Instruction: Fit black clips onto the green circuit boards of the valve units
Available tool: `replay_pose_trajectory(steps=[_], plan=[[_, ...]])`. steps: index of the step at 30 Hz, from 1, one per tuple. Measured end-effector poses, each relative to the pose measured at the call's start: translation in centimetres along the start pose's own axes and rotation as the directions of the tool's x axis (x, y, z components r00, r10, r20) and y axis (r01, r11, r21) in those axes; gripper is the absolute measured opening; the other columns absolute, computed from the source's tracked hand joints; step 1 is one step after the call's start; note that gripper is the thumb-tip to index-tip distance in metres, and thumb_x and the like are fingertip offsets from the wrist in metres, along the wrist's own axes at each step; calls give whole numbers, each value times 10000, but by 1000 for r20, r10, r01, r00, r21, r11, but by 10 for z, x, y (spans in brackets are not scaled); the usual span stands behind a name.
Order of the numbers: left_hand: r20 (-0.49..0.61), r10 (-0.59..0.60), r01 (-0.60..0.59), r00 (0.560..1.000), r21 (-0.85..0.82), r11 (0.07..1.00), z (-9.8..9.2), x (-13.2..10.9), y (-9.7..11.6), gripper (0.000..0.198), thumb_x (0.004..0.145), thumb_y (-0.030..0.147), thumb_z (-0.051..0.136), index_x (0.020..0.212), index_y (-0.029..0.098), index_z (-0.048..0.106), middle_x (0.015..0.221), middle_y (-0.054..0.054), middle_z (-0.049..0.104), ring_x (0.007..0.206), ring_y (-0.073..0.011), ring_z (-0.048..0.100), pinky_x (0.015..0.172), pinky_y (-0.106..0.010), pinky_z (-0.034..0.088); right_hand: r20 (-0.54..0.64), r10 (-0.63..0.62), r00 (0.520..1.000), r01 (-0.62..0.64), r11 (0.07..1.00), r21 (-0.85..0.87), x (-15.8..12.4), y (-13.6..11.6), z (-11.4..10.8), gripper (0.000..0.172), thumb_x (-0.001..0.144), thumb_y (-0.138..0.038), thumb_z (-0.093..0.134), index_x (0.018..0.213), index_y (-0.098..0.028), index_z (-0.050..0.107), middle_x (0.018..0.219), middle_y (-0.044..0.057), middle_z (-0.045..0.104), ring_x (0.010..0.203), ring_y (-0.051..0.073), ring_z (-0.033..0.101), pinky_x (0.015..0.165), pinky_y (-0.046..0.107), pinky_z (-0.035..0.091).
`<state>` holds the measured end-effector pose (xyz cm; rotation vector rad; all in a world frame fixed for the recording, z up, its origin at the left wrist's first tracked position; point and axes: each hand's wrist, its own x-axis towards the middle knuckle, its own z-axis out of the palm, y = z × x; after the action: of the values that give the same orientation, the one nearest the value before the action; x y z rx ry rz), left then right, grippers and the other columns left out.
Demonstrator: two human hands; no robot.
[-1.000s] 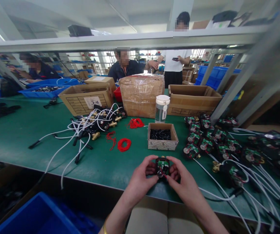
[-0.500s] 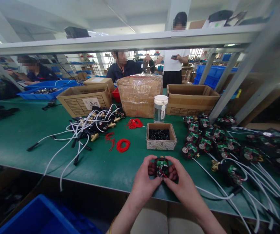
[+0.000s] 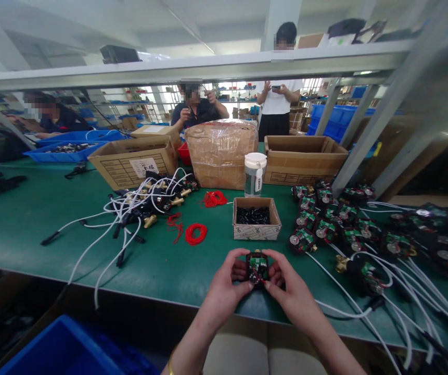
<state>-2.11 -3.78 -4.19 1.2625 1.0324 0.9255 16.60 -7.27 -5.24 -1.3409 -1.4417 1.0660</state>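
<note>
A small black housing (image 3: pixel 257 266) with a green circuit board and red wires is held between both hands above the front edge of the green table. My left hand (image 3: pixel 229 281) grips its left side, thumb at the lower corner. On the right side my right hand (image 3: pixel 286 278) pinches it the same way. Just behind stands an open carton (image 3: pixel 257 232) of small black parts. Coils of red wire (image 3: pixel 196 234) lie to the left of that carton. Many similar housings (image 3: pixel 325 229) with white cables are spread at the right.
White-cabled black parts with brass fittings (image 3: pixel 149 203) are heaped at the left. Behind stand a lidded cup (image 3: pixel 253 174), a wrapped box (image 3: pixel 222 156) and open cardboard boxes (image 3: pixel 305 161). A metal shelf bar (image 3: pixel 192 69) crosses above. A blue bin (image 3: pixel 63 349) sits low at left. People are beyond.
Both my hands keep their hold on the housing, nearly unmoved. Across the table, the seated person has raised both hands, and the standing person's outstretched arm has drawn back toward the phone.
</note>
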Motion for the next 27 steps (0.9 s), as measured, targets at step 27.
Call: replay_pose_trajectory(steps=[27], plan=[[-88,67,-56,994,115,992,1,2,-26,644,656,170,716,1286,231,600,1038,-50,727,899,-224,706,867,-370,577,237,48,970,209,325,-922,182,-83,-22,153,1034,-281,715,1083,-137,699,1106,68,687,1018,231,677,938,429,576]])
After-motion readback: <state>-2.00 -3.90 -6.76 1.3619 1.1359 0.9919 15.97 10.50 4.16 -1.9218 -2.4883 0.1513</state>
